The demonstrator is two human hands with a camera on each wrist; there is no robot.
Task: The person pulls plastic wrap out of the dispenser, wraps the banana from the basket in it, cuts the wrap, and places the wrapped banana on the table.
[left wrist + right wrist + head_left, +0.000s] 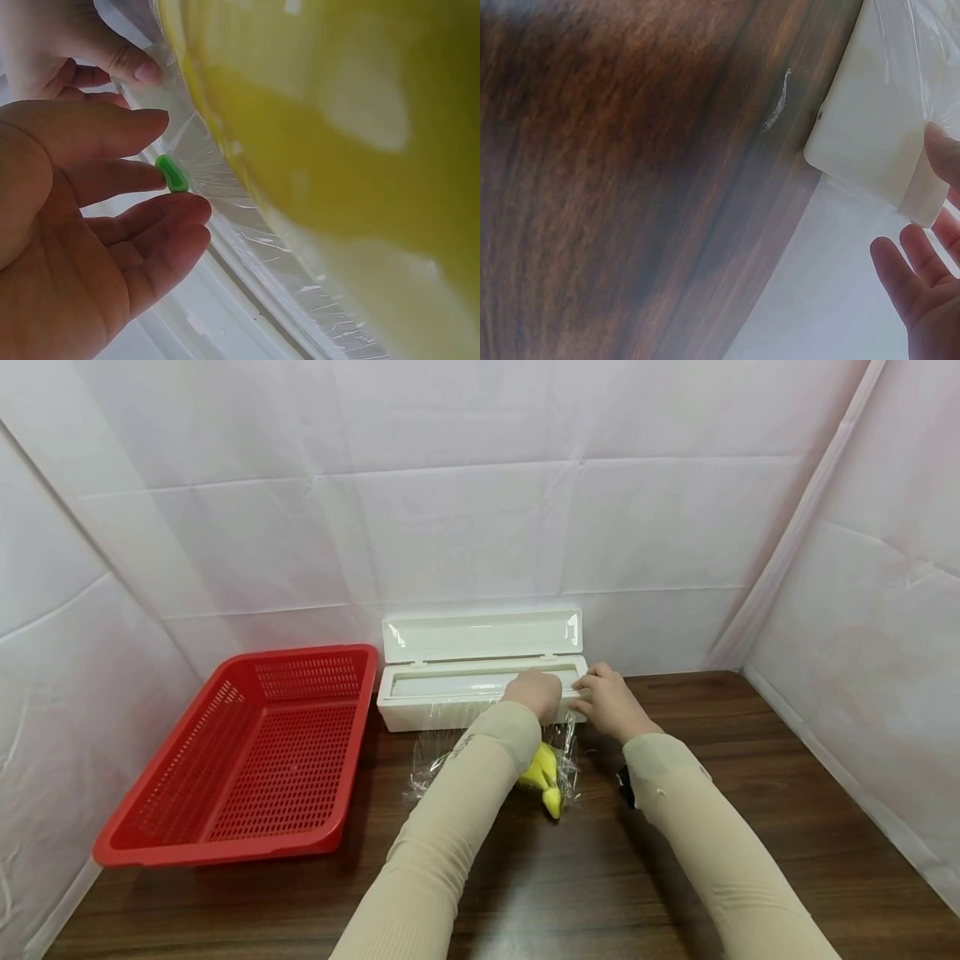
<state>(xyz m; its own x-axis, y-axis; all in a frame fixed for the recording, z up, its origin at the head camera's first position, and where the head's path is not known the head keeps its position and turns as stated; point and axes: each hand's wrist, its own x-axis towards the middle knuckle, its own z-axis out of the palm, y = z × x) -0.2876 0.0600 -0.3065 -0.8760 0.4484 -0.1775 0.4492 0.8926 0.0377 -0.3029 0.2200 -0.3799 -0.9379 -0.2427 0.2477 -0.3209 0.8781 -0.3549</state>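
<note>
A white cling film dispenser (420, 717) stands against the back wall with its lid raised. Clear film (442, 735) hangs from its front over a yellow fruit-like thing (549, 768), perhaps bananas, partly hidden by the left sleeve. My left hand (536, 692) is at the dispenser's front edge. In the left wrist view, that hand's (97, 217) bent fingers hold the small green slide cutter (172, 174), its thumb apart. At the dispenser's right end, my right hand (609, 702) grips the edge, thumb in front against the film, other fingers behind and spread (930, 277).
A red perforated plastic basket (345, 752) sits on the left of the dark wood table (750, 777). White cloth walls (480, 535) close off the back and both sides. A scrap of film (778, 105) lies on the wood beside the dispenser.
</note>
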